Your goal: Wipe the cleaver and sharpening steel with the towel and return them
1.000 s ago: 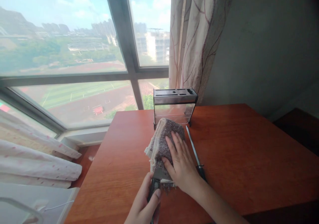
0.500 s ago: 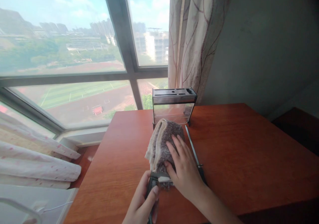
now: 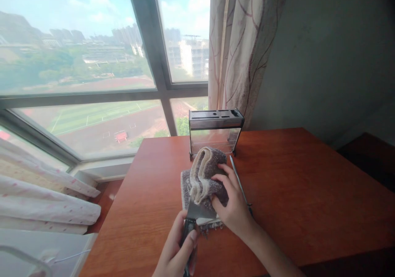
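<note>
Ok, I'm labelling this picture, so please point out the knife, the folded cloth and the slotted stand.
Knife (image 3: 199, 211): head view, on the blade.
Folded cloth (image 3: 210, 167): head view, on its grey upper surface.
Slotted stand (image 3: 215, 123): head view, on its upper metal band.

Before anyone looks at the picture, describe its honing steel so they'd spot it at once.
On the reddish-brown wooden table by the window, find the knife block with the slotted top. In front of its right side, just right of the folded towel, lies the honing steel. It's a slim pale rod, unlike the knife in the left hand, whose blade is broad.
</note>
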The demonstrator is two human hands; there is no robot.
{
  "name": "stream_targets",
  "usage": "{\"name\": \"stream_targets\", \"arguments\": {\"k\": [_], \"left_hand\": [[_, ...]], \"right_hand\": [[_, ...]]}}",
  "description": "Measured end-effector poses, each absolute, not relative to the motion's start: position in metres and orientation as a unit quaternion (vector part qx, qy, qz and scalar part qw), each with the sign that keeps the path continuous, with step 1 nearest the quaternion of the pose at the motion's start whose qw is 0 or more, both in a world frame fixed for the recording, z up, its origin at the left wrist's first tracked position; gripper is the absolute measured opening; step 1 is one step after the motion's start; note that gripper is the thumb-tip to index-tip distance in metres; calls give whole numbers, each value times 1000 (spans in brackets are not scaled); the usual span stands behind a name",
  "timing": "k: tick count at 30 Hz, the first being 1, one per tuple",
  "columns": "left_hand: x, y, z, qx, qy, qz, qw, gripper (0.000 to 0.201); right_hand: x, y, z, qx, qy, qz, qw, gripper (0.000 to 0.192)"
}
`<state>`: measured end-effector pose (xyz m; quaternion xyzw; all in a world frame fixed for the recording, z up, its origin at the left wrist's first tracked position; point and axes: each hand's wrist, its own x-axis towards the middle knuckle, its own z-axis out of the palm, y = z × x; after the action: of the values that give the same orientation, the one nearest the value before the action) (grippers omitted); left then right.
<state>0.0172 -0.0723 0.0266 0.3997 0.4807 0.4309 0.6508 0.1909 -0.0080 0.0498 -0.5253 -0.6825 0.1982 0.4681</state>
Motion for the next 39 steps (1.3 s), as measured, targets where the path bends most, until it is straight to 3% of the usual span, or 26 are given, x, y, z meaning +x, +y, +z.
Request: {"name": "stream_targets", "arguments": {"k": [4, 7, 10, 17, 39], "left_hand": [[15, -69, 24, 380, 469, 462, 650, 45], [20, -70, 27, 349, 451, 495, 656, 53], [27, -73, 28, 323, 434, 501, 676, 62], [37, -71, 23, 304, 467, 505, 659, 68], [9, -81, 6, 333, 424, 434, 722, 48]], "right_hand": [[195, -8, 40, -503, -600, 314, 537, 14], [192, -1, 32, -507, -464, 391, 612, 37], [189, 3, 34, -490, -385, 523, 582, 60], [186, -6, 44, -386, -260, 719, 516, 37], [203, 27, 52, -416, -181, 665, 594, 38]]}}
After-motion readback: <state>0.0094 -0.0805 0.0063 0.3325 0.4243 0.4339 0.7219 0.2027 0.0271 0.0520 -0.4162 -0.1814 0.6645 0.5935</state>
